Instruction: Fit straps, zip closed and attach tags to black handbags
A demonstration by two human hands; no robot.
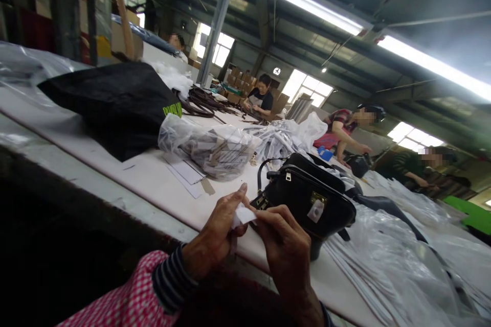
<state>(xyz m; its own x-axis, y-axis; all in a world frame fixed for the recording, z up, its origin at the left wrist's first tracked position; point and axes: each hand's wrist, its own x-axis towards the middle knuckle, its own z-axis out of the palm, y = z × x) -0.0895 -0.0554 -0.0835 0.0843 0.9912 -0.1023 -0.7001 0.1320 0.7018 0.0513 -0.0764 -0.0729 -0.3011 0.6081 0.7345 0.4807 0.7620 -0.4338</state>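
Note:
Both hands meet in front of me over the table's near edge. A small white piece of paper or tissue (244, 214) is held between them. My left hand (215, 232) is closed around it, thumb pointing up. The fingertips of my right hand (286, 242) pinch its right edge, beside a dark zipper end of the bag. Just behind my right hand stands a black handbag (307, 194) with gold zipper pulls. Its gold front clasp (318, 198) is partly covered by a whitish film.
A clear plastic bag of packed pieces (215, 148) and a black cloth bag (111, 97) lie to the left on the table (153, 179). Plastic sheeting (399, 235) and white strips spread to the right. Several people work farther back, one in a red apron (326, 135).

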